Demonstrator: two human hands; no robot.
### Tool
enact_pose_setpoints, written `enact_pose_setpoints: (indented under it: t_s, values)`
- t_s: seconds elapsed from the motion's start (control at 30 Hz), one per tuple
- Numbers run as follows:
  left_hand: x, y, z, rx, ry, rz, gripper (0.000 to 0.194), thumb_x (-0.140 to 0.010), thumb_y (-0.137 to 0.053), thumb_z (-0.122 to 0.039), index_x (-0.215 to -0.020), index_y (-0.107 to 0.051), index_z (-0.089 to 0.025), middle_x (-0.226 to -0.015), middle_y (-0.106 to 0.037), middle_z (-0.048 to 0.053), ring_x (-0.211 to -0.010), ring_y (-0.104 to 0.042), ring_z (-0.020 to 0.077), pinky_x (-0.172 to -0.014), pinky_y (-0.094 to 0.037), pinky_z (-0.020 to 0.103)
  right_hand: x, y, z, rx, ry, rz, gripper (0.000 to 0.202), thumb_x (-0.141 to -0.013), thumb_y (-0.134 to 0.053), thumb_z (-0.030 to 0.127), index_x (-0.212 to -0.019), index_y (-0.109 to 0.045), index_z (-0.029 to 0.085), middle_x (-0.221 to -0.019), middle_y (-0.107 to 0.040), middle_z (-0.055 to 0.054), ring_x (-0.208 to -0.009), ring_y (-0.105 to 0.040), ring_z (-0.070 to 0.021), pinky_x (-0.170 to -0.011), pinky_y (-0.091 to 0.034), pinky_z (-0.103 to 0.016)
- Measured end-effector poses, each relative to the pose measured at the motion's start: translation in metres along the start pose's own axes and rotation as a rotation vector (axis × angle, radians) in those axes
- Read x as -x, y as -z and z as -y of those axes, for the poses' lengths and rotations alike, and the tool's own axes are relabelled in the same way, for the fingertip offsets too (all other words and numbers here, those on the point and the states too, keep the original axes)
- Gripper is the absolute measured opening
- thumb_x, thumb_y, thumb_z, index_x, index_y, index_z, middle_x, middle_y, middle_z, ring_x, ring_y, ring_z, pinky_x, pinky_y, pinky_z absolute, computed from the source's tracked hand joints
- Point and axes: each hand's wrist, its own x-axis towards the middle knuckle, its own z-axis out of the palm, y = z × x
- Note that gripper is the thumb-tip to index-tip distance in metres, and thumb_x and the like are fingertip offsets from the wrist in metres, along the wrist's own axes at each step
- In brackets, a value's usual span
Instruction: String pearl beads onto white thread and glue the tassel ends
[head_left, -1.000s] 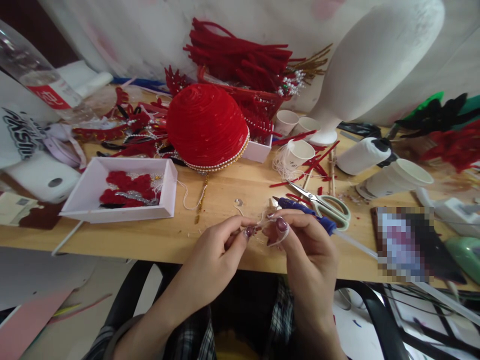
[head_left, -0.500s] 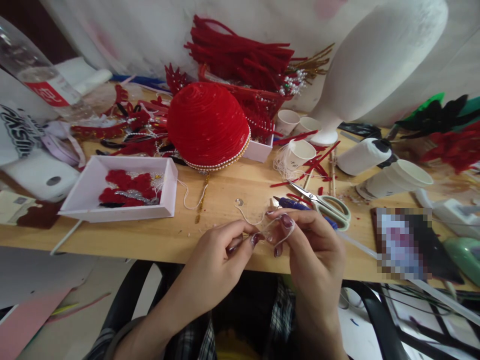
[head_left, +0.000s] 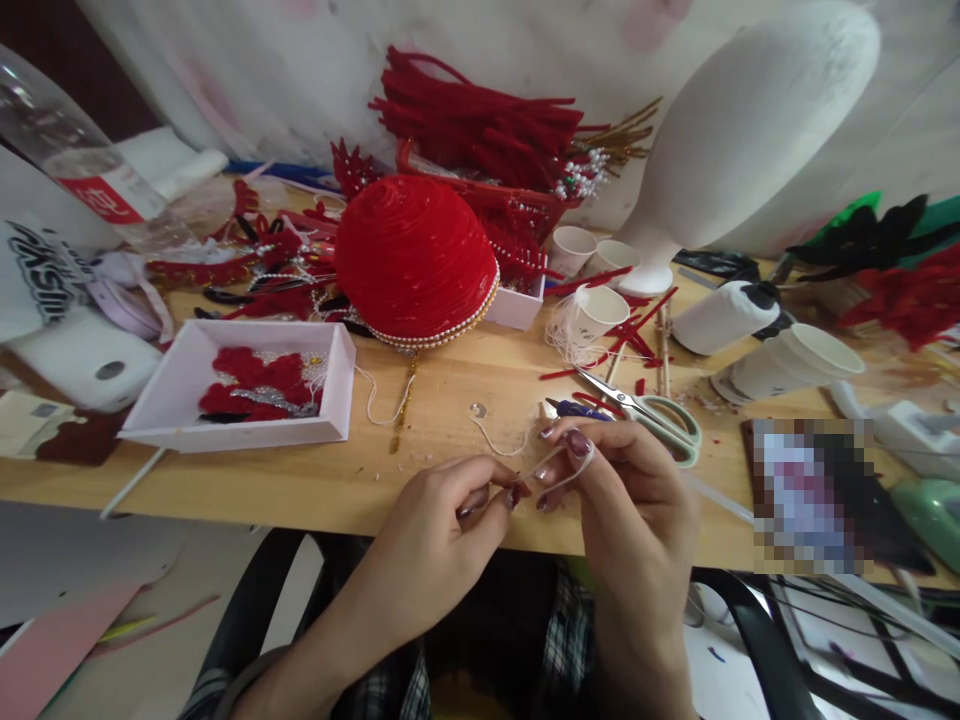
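Over the table's front edge, my left hand (head_left: 454,515) pinches one part of a thin white thread (head_left: 546,466). To its right, my right hand (head_left: 626,495) grips the same thread between thumb and forefinger, with a loop hanging by the thumb. The thread's far part lies curved on the wood beside a small clear bead-like piece (head_left: 478,410). Behind my hands sits a red domed cap (head_left: 414,260) with a pearl trim. Green-handled scissors (head_left: 660,422) and a dark blue pen-like tool (head_left: 581,409) lie just beyond my right hand.
A white box (head_left: 341,395) with red flowers stands at left. Behind are a red basket (head_left: 525,205) of red stems, paper cups (head_left: 600,312), and a white head form (head_left: 750,130). A white spool (head_left: 724,318) and a blurred phone-like object (head_left: 814,495) are at right.
My hands have drawn slightly apart, and the thread between them is straighter. The camera view has shifted a little.
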Motion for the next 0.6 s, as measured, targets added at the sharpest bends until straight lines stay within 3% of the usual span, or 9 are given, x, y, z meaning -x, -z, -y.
enact_pose_setpoints:
  t_s: [0.13, 0.33, 0.6]
  values:
    - [0.001, 0.001, 0.0, 0.093, 0.024, 0.044, 0.022, -0.094, -0.055, -0.018, -0.099, -0.077, -0.023, -0.087, -0.075, 0.0, -0.079, -0.069, 0.0151, -0.072, -0.053, 0.024, -0.001, 0.002, 0.0, 0.086, 0.036, -0.007, 0.012, -0.097, -0.063, 0.021, -0.091, -0.073, 0.024, -0.081, -0.071, 0.001, -0.058, -0.062, -0.0092, -0.051, -0.049, -0.02]
    - [0.003, 0.002, 0.004, 0.124, 0.101, 0.032, 0.022, -0.088, -0.064, -0.024, -0.108, -0.074, -0.024, -0.082, -0.071, 0.0, -0.072, -0.064, 0.0153, -0.067, -0.054, 0.025, -0.008, 0.004, -0.005, 0.218, 0.079, -0.045, 0.009, -0.097, -0.064, 0.025, -0.093, -0.073, 0.025, -0.096, -0.075, -0.001, -0.087, -0.068, -0.0149, -0.08, -0.054, -0.027]
    - [0.002, 0.009, 0.004, 0.179, 0.116, 0.054, 0.028, -0.1, -0.049, -0.041, -0.121, -0.058, -0.024, -0.073, -0.058, -0.004, -0.065, -0.049, 0.0133, -0.059, -0.039, 0.024, -0.01, -0.005, -0.005, 0.106, 0.054, -0.001, 0.013, -0.099, -0.06, 0.027, -0.089, -0.066, 0.023, -0.086, -0.075, -0.001, -0.077, -0.068, -0.0148, -0.073, -0.056, -0.028]
